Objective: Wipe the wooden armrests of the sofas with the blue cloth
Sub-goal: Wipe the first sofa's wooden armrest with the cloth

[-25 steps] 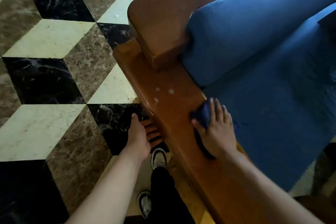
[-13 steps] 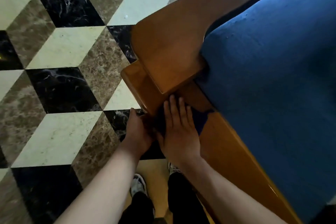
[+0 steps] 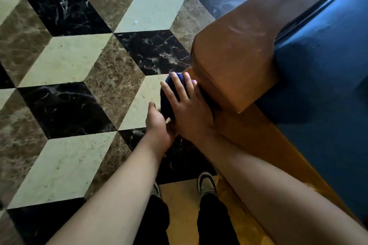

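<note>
Blue cloth [image 3: 168,97]: bunched at the outer front corner of the wooden armrest [image 3: 245,137], lying under the right hand's fingers and hanging over the armrest's floor-side edge; its dark folds show left of and between the fingers.

Right hand [image 3: 190,113]: laid palm-down on the cloth, fingers [image 3: 176,85] straight and slightly spread, pressing it against the wood. Fingertips reach the cloth's far edge.

Left hand [image 3: 158,123]: just beside the right hand, on the floor side of the armrest; thumb points forward, touching or nearly touching the cloth's lower fold. Its other fingers are hidden behind the palm and the right hand; cannot tell whether they hold anything.

Raised wooden block [image 3: 235,65] of the sofa frame: immediately right of the right hand, closing off the armrest top ahead of the cloth.

Blue sofa upholstery [image 3: 326,77]: right of the wood.

Marble floor [image 3: 69,61]: cube-pattern tiles in cream, brown and black.

Shoes [image 3: 207,185]: two, below the forearms, with dark trouser legs.
</note>
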A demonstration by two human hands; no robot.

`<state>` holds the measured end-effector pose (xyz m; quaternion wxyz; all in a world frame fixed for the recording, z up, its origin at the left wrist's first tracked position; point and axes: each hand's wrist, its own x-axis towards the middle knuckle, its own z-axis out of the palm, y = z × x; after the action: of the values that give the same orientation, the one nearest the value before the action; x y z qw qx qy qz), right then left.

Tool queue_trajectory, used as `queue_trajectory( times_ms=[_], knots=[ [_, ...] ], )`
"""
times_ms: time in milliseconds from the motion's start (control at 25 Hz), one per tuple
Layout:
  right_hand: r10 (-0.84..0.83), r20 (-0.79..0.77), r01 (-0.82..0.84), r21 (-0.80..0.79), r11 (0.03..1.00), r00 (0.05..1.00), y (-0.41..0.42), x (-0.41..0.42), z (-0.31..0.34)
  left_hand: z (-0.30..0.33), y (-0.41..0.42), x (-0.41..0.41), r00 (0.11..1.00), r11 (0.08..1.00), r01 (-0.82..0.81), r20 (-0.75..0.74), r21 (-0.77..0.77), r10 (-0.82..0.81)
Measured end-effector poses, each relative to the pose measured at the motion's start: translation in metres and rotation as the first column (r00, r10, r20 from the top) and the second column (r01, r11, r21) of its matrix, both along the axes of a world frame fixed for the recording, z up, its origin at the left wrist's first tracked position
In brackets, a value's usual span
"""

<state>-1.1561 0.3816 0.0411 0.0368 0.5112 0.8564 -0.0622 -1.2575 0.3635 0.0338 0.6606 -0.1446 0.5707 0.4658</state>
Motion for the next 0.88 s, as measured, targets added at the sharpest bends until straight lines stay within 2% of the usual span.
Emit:
queue_trajectory(
  times_ms=[80,160,280,360,400,440,520,600,640,680,720,760,840,880],
  knots=[
    [-0.044,-0.005,0.044,0.014,0.999,0.999,0.021,-0.026,0.002,0.001,0.022,-0.016,0.997,0.998,-0.049,-0.053,0.037,0.051],
    [-0.051,-0.026,0.052,0.034,0.998,0.998,0.022,-0.025,0.003,0.004,0.031,-0.023,0.999,0.999,-0.036,-0.036,0.041,0.037],
    [-0.05,0.02,0.049,0.032,0.998,0.999,-0.042,0.038,0.002,0.01,0.013,-0.009,0.999,0.999,0.02,0.037,0.031,-0.021],
    [-0.186,0.044,0.187,-0.015,0.982,0.982,-0.109,0.11,0.007,0.013,-0.009,0.011,0.996,1.0,0.008,0.089,0.008,-0.008],
    [-0.331,0.051,0.333,-0.046,0.942,0.942,-0.134,0.145,0.014,0.014,-0.021,0.023,0.994,0.999,0.037,0.102,-0.003,-0.036],
    [-0.496,0.063,0.499,-0.088,0.862,0.866,-0.147,0.17,0.021,0.014,-0.032,0.035,0.991,0.997,0.082,0.109,-0.009,-0.081],
    [-0.772,0.111,0.778,-0.163,0.607,0.625,-0.135,0.192,0.022,0.014,-0.055,0.058,0.98,0.986,0.162,0.121,-0.026,-0.158],
    [-0.916,0.093,0.919,-0.1,0.382,0.39,-0.097,0.191,0.016,0.013,-0.077,0.08,0.971,0.977,0.204,0.144,-0.066,-0.193],
    [-0.943,0.091,0.947,-0.062,0.315,0.319,-0.082,0.188,0.011,0.013,-0.087,0.09,0.967,0.972,0.219,0.15,-0.081,-0.206],
    [-0.95,0.082,0.954,-0.029,0.3,0.301,-0.071,0.184,0.007,0.012,-0.096,0.099,0.964,0.968,0.232,0.152,-0.09,-0.217],
    [-0.942,0.046,0.943,-0.021,0.332,0.332,-0.067,0.185,0.005,0.011,-0.106,0.109,0.963,0.966,0.237,0.158,-0.101,-0.22],
    [-0.91,0.009,0.909,-0.048,0.414,0.415,-0.069,0.19,0.006,0.009,-0.118,0.119,0.961,0.963,0.244,0.159,-0.115,-0.225],
    [-0.759,-0.04,0.751,-0.115,0.65,0.65,-0.087,0.214,0.011,0.008,-0.136,0.137,0.953,0.947,0.291,0.129,-0.135,-0.274],
    [-0.697,-0.062,0.685,-0.141,0.715,0.714,-0.103,0.237,0.012,0.006,-0.144,0.149,0.946,0.938,0.317,0.116,-0.143,-0.302]
  ],
)
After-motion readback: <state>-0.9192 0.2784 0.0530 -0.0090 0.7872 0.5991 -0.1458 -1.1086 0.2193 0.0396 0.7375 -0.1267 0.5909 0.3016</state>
